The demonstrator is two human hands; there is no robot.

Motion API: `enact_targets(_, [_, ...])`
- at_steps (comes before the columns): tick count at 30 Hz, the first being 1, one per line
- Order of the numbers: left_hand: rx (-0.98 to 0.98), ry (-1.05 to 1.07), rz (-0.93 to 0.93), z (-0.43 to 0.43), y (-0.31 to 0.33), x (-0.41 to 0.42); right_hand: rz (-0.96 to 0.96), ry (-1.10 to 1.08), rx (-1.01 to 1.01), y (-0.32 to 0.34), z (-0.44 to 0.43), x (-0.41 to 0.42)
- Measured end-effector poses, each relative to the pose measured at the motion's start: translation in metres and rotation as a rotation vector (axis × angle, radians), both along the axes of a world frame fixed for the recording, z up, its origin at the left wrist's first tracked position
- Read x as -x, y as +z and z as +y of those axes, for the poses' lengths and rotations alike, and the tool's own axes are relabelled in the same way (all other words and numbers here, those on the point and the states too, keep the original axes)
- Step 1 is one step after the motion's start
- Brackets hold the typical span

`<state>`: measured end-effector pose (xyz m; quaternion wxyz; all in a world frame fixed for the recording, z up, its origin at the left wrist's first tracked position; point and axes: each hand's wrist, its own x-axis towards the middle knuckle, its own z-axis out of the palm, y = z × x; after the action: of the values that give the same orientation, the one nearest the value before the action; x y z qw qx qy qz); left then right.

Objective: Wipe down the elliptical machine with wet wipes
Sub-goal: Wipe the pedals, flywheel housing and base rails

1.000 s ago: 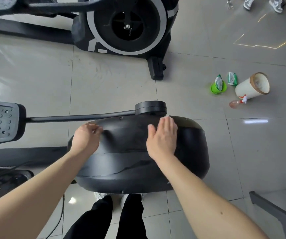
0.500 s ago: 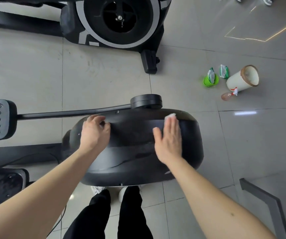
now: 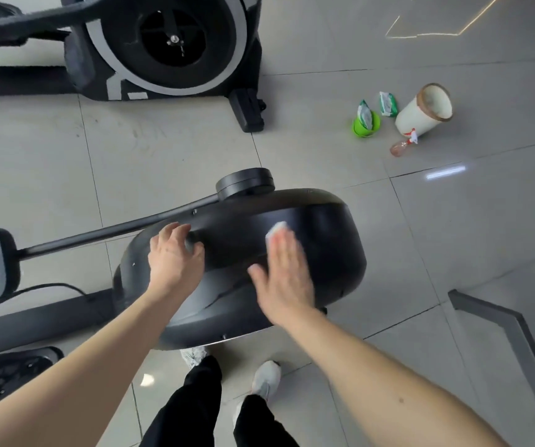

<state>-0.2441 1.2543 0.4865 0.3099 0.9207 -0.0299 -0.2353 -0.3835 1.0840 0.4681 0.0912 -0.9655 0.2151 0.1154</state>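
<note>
Head view: the elliptical machine (image 3: 324, 250) occupies the centre of the frame, its black rounded housing seen from above over a tiled floor (image 3: 169, 156). The right hand (image 3: 284, 279) lies flat with fingers straight, pressing a white wet wipe (image 3: 276, 228) against the housing's upper face, and the left hand (image 3: 174, 258) sits just left of it, fingers curled over the housing's top edge. At upper right, a green tub (image 3: 364, 127), a wipes pack (image 3: 388, 104), a tipped white bin (image 3: 421, 116) and a spray bottle (image 3: 401, 147) lie grouped on the floor.

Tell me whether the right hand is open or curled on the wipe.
Open: the right hand lies flat, fingers straight, pressing the white wipe onto the black housing.
</note>
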Motion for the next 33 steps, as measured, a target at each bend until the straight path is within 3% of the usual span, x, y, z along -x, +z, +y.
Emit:
enact_targets(3, [-0.010,-0.060,-0.004,-0.008,0.006,0.007,0.055,-0.445,-0.081,-0.005,-0.063,0.005])
enact_targets(5, [-0.017,-0.091,-0.015,-0.012,0.008,0.013,0.040,-0.534,-0.131,-0.007,-0.056,0.004])
enact_targets(8, [-0.027,-0.137,-0.022,-0.023,0.009,0.020,-0.090,-0.324,-0.066,0.002,0.012,0.016])
enact_targets(10, [-0.038,-0.162,-0.019,-0.033,0.011,0.024,-0.077,-0.101,-0.099,0.008,0.053,0.033])
enact_targets(14, [-0.040,-0.228,-0.048,-0.063,0.020,0.030,-0.119,0.083,-0.150,0.008,0.041,0.047])
enact_targets(17, [-0.069,-0.317,-0.075,-0.083,0.023,0.033,-0.189,-0.064,-0.173,-0.004,-0.005,0.038])
enact_targets(21, [-0.136,-0.464,-0.114,-0.104,0.027,0.042,-0.109,-0.462,-0.210,-0.019,-0.079,0.012])
enact_targets(24, [-0.212,-0.566,-0.135,-0.113,0.031,0.050,-0.028,-0.603,-0.284,-0.024,-0.111,0.008])
enact_targets(27, [-0.260,-0.620,-0.145,-0.121,0.036,0.056,-0.095,-0.563,-0.230,-0.019,-0.073,0.022])
enact_targets(30, [-0.276,-0.651,-0.150,-0.133,0.044,0.062,-0.229,-0.382,-0.241,-0.003,-0.008,0.057])
enact_targets(33, [-0.314,-0.700,-0.168,-0.145,0.047,0.068,-0.227,-0.264,-0.291,-0.002,-0.007,0.078])
